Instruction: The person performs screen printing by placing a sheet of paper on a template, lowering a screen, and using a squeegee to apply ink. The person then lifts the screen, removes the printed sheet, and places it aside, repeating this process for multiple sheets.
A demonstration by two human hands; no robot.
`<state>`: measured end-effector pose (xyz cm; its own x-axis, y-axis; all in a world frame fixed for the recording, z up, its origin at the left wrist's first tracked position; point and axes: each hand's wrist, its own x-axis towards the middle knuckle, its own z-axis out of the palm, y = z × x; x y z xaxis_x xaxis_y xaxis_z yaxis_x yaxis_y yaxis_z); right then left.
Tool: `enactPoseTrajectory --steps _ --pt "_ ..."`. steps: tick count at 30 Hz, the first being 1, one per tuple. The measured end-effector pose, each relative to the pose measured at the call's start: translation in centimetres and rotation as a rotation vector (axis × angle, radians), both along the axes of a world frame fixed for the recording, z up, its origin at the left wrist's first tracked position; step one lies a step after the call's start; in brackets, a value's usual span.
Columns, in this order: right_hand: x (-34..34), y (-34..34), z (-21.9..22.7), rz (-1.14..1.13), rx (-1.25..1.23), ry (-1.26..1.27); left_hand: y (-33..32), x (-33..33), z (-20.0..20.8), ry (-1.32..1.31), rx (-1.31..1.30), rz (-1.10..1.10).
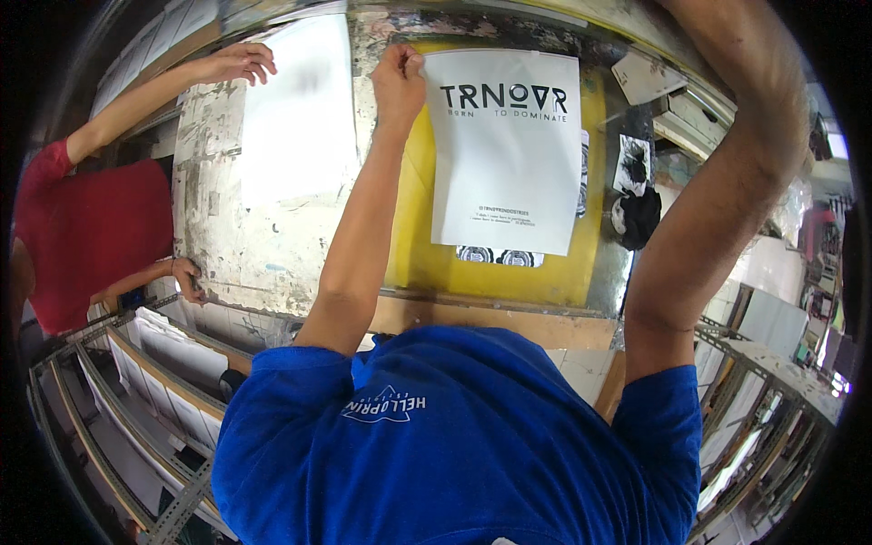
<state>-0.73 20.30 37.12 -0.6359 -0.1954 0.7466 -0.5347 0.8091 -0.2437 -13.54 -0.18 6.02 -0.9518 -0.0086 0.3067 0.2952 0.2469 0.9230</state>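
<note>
A white sheet [509,168] with black print lies over a yellow panel [413,218], its near edge resting on a smaller sheet with round black designs [500,256]. At the far left corner of the printed sheet is my left hand [400,77], its fingers closed in a pinch on that corner. My right arm [727,182] reaches up and away past the panel's right side. The hand at its end lies beyond the upper edge of the picture, so I cannot see it.
To the left a person in a red shirt [100,236] holds a hand [241,64] over a blank white sheet [304,118] on the paint-stained table [209,200]. A black-stained cloth [638,218] lies right of the panel. Metal racks [136,409] stand at lower left and right.
</note>
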Motion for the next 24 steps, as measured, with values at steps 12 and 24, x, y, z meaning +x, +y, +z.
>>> enactPoseTrajectory --steps 12,24 --pt "2.4 -4.0 2.4 -0.071 0.011 -0.176 -24.4 2.6 -2.4 -0.028 0.141 0.449" --pt "2.0 -3.5 2.3 0.011 -0.021 -0.264 -34.8 9.2 -2.0 0.384 -0.706 1.172"
